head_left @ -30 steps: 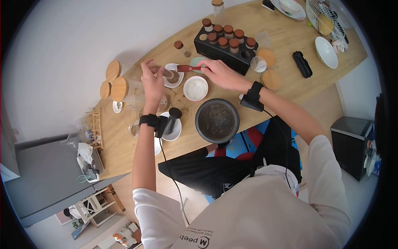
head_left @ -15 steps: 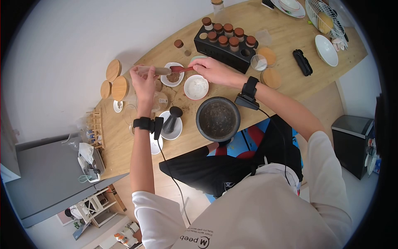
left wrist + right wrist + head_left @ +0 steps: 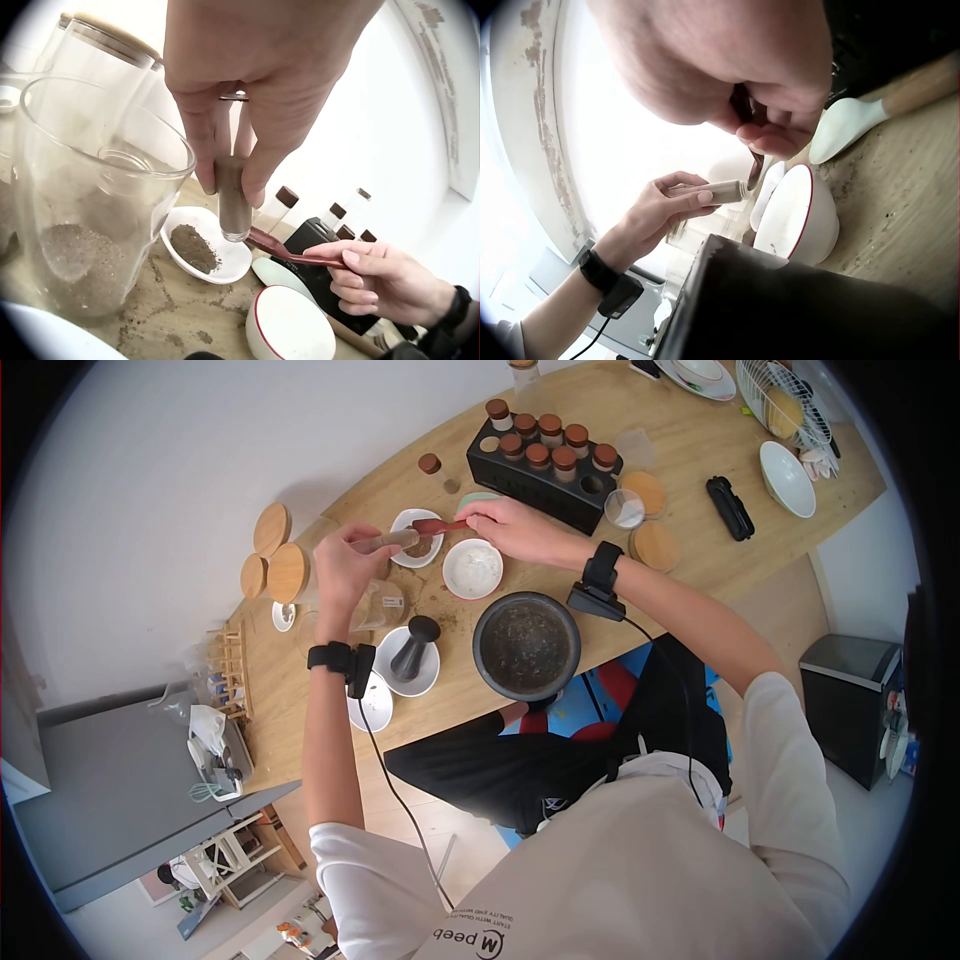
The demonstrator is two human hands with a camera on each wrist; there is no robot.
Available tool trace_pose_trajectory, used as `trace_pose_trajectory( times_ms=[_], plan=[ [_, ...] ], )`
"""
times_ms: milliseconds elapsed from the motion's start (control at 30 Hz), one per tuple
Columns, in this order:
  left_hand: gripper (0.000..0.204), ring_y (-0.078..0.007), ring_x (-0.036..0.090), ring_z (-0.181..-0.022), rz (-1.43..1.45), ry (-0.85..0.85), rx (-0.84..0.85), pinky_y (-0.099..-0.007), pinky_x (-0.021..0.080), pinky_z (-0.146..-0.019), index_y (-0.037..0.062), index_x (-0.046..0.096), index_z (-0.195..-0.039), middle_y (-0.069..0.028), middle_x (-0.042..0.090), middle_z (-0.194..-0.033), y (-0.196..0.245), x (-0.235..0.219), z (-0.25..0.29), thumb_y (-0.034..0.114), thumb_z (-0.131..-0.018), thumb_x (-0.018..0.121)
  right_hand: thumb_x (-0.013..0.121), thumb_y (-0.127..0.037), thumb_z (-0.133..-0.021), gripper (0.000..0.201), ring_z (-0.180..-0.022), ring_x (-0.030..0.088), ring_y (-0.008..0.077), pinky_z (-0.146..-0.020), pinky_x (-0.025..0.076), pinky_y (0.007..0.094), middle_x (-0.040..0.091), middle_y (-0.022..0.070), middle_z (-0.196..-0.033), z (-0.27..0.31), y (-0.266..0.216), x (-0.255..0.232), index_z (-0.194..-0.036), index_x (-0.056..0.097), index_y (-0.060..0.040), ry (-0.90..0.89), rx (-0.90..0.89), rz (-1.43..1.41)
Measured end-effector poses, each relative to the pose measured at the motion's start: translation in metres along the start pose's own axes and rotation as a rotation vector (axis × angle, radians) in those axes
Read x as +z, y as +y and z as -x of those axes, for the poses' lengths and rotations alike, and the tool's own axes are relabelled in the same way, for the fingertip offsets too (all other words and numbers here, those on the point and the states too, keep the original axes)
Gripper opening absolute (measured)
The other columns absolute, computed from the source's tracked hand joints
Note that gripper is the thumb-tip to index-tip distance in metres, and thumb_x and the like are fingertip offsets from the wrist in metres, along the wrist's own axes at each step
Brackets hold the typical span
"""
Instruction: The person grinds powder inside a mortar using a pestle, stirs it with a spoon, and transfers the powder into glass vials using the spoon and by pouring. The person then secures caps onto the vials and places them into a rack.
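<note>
My left hand [image 3: 343,572] grips a small glass vial [image 3: 235,199] of brown powder between thumb and fingers. It is tipped, mouth toward the right hand, above a white dish [image 3: 232,271] with a mound of brown powder [image 3: 193,249]. My right hand [image 3: 515,532] pinches the handle of a small dark-red spoon-like tool [image 3: 283,253]. Its tip is right at the vial's mouth. Below the tool stands a white bowl with a red rim [image 3: 823,225], holding white powder. A pale spatula head [image 3: 845,129] lies close to the right hand.
A black rack [image 3: 540,488] of brown-capped vials stands behind. Nearer the person are a dark mortar [image 3: 483,672] and a pestle [image 3: 407,657] resting in a white bowl [image 3: 428,678]. A large open glass jar [image 3: 105,187] stands by the left hand; wooden-lidded jars [image 3: 289,575] are further left.
My left hand has shifted left with the vial, which swung nearly level and now tilts again. The right hand has brought the red tool left to the vial's mouth.
</note>
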State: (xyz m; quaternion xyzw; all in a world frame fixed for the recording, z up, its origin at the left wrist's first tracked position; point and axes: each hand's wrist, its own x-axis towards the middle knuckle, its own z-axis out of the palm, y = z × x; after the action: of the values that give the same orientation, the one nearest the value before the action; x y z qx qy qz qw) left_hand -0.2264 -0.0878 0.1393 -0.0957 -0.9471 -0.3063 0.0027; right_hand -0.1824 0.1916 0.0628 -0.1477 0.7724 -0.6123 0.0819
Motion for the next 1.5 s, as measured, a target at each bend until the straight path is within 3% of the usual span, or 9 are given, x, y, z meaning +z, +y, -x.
trace_pose_trajectory(
  times_ms=[100,167,367,767,867,1200,1267,1400,1500],
  plan=[
    [0.042,-0.0185,0.076,-0.083,-0.06,-0.099,0.028,-0.0349,0.06,-0.077,0.0007,0.08,-0.111,-0.0127,0.081,-0.092,0.003,-0.002,-0.002,0.018,-0.076,0.095,0.05,-0.019,-0.113,0.031,-0.101,0.065,0.0192,-0.09,0.053,0.0352,0.07,0.0117,-0.109,-0.001,0.002,0.002,-0.128,0.067,0.0019,0.011,-0.011,0.023],
    [0.044,-0.026,0.079,-0.085,-0.256,-0.144,0.113,-0.0384,0.061,-0.079,0.0033,0.08,-0.115,-0.0171,0.081,-0.093,0.005,-0.002,-0.002,0.018,-0.075,0.092,0.051,-0.017,-0.111,0.031,-0.096,0.068,0.0271,-0.088,0.052,0.0392,0.071,0.0182,-0.103,-0.002,0.002,0.005,-0.123,0.068,0.0054,0.068,-0.093,0.006],
    [0.037,-0.0391,0.076,-0.092,-0.428,-0.114,0.165,-0.0455,0.061,-0.082,0.0079,0.08,-0.115,-0.0195,0.08,-0.1,0.003,0.007,-0.001,0.023,-0.082,0.084,0.05,-0.018,-0.111,0.033,-0.101,0.069,0.0289,-0.091,0.053,0.0407,0.072,0.0202,-0.109,-0.002,-0.007,0.001,-0.127,0.067,0.0044,0.064,-0.057,0.03],
    [0.035,-0.0414,0.075,-0.094,-0.307,-0.014,0.177,-0.0486,0.059,-0.084,0.0081,0.08,-0.116,-0.0202,0.079,-0.101,-0.005,0.008,0.0,0.02,-0.084,0.083,0.05,-0.02,-0.112,0.034,-0.098,0.07,0.0304,-0.088,0.054,0.0422,0.073,0.0208,-0.106,0.0,-0.009,-0.002,-0.133,0.065,0.0024,0.098,-0.029,0.059],
    [0.034,-0.0413,0.074,-0.094,-0.296,-0.002,0.197,-0.0474,0.059,-0.084,0.0075,0.08,-0.115,-0.0199,0.079,-0.101,-0.006,0.006,-0.001,0.018,-0.083,0.084,0.05,-0.02,-0.113,0.033,-0.089,0.065,0.0204,-0.082,0.053,0.0369,0.069,0.0131,-0.096,0.0,-0.005,-0.001,-0.138,0.063,-0.0011,0.085,-0.053,0.086],
    [0.034,-0.0419,0.074,-0.094,-0.097,0.091,0.306,-0.0443,0.058,-0.084,0.0005,0.074,-0.116,-0.022,0.078,-0.102,-0.021,0.006,0.001,0.006,-0.083,0.081,0.051,-0.019,-0.112,0.031,-0.096,0.068,0.0292,-0.086,0.053,0.04,0.07,0.0161,-0.107,0.0,0.0,0.004,-0.132,0.064,-0.001,0.085,-0.175,0.179],
    [0.036,-0.0262,0.075,-0.1,-0.061,0.063,0.225,-0.0372,0.057,-0.091,-0.0022,0.069,-0.122,-0.0194,0.078,-0.112,-0.021,0.004,0.001,0.006,-0.089,0.082,0.051,-0.019,-0.112,0.03,-0.091,0.066,0.0256,-0.084,0.052,0.0386,0.069,0.0147,-0.102,0.003,-0.003,0.003,-0.132,0.064,-0.0005,0.075,-0.159,0.154],
    [0.035,-0.0214,0.072,-0.107,0.049,0.063,0.204,-0.0352,0.055,-0.097,-0.0013,0.066,-0.125,-0.0166,0.077,-0.122,-0.016,0.004,0.004,0.003,-0.093,0.078,0.051,-0.02,-0.112,0.03,-0.085,0.062,0.0209,-0.081,0.051,0.0368,0.065,0.0121,-0.095,0.008,-0.019,-0.003,-0.132,0.063,-0.0001,0.04,-0.097,0.142],
    [0.027,-0.0233,0.074,-0.103,0.294,0.125,0.283,-0.0377,0.056,-0.095,-0.0013,0.066,-0.121,-0.0162,0.077,-0.119,-0.005,0.007,0.007,0.002,-0.095,0.076,0.054,-0.014,-0.109,0.026,-0.095,0.067,0.0322,-0.086,0.052,0.043,0.069,0.0192,-0.101,0.01,-0.029,-0.003,-0.125,0.065,0.0029,0.034,-0.025,0.094]
  ],
)
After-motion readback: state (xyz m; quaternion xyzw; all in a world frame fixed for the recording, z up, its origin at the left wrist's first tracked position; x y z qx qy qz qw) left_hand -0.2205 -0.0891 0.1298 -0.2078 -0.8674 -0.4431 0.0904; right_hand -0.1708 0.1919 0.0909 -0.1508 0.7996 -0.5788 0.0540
